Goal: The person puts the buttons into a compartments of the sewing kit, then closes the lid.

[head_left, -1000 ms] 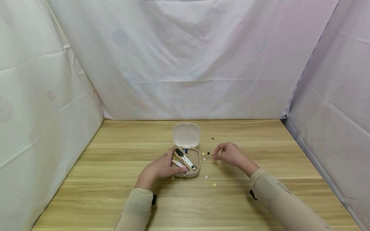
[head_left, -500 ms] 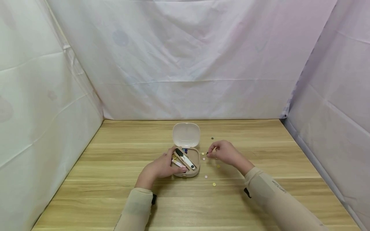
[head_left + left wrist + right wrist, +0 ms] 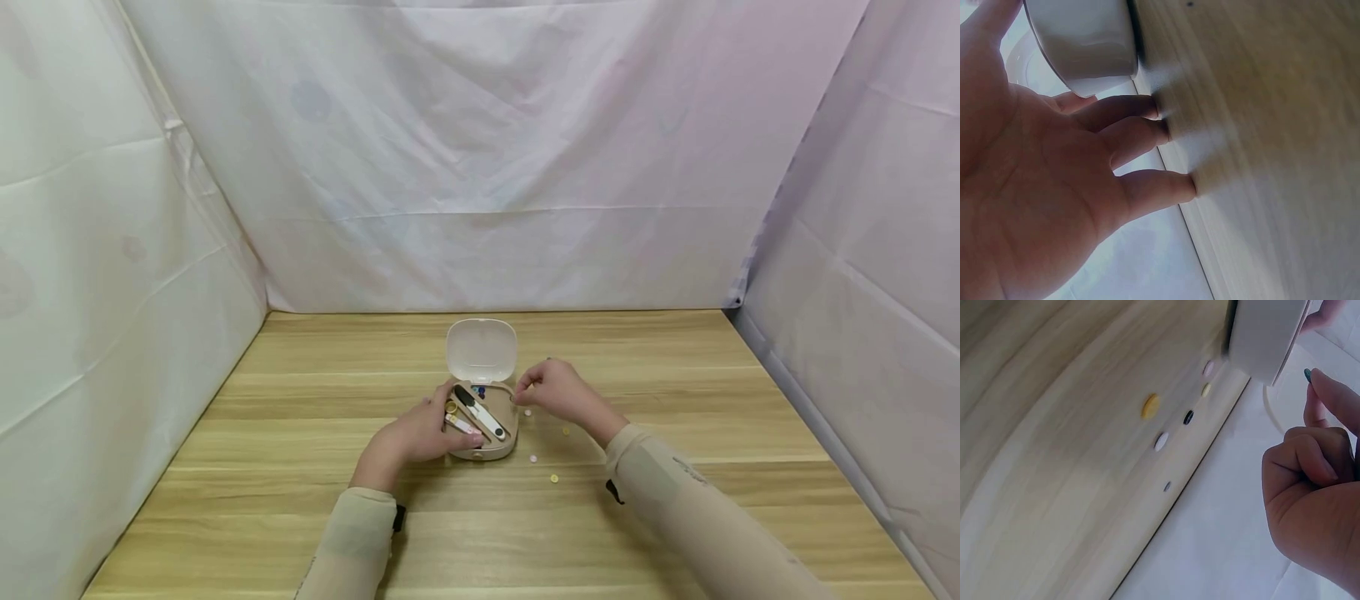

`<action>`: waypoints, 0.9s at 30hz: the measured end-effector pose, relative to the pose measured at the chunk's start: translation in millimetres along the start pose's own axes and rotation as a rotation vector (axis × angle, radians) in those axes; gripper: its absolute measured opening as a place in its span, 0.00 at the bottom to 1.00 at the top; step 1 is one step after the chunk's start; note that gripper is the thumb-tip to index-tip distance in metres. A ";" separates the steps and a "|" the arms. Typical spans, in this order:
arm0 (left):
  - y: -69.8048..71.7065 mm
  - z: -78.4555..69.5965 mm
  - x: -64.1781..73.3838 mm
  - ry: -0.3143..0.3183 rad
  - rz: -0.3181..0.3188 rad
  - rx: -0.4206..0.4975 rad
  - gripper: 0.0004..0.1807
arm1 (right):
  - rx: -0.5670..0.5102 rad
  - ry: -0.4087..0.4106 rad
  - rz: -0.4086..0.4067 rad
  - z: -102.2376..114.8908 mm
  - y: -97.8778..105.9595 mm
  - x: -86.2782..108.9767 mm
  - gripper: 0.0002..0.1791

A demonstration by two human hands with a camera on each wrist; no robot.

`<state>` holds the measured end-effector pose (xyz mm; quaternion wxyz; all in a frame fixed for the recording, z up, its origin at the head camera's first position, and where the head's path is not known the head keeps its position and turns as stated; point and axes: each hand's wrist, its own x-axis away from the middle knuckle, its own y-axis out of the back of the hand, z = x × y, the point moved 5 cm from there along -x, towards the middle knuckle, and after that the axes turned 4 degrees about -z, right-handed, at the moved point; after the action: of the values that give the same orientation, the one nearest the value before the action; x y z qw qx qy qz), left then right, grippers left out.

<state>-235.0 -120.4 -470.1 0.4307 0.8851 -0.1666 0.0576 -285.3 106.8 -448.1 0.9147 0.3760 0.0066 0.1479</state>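
Observation:
My left hand (image 3: 420, 432) grips the left side of an open beige sewing box (image 3: 480, 456), thumb over the front rim. In the left wrist view, several of its fingertips touch the table beside the box wall (image 3: 1085, 50). My right hand (image 3: 561, 392) is at the box's right rim and pinches a small dark green button (image 3: 1308, 375) between thumb and forefinger, its other fingers curled in. Inside the box lie white-handled thread snips (image 3: 487, 421) with a black end, a pink patterned strip (image 3: 463, 426), a gold ring (image 3: 451, 407) and several blue buttons (image 3: 481, 391).
Loose buttons lie on the wooden table right of the box, among them a yellow button (image 3: 1150, 407), a white button (image 3: 1161, 442), a black button (image 3: 1189, 417) and a small grey button (image 3: 1167, 486). The raised lid (image 3: 482, 350) stands behind the box. White cloth (image 3: 480, 167) hangs around the table.
My right hand has moved left from over the loose buttons to the box's right rim, with the button pinched. My left hand and the box stay in place.

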 end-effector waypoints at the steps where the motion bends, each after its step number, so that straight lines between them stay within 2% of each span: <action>1: 0.6 -0.2 0.0 -0.002 -0.002 -0.001 0.64 | -0.002 0.004 0.001 2.6 -1.8 -1.6 0.07; 12: 0.2 1.7 0.5 -0.009 0.004 0.006 0.64 | -0.019 0.006 -0.027 21.2 -22.5 -16.0 0.05; 27: -0.7 2.5 0.0 -0.010 0.002 0.006 0.65 | 0.104 0.031 -0.115 19.5 -36.9 -29.1 0.08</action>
<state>-234.9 -121.9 -472.2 0.4270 0.8866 -0.1695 0.0540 -300.9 60.6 -462.5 0.9007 0.4197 0.0500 0.1002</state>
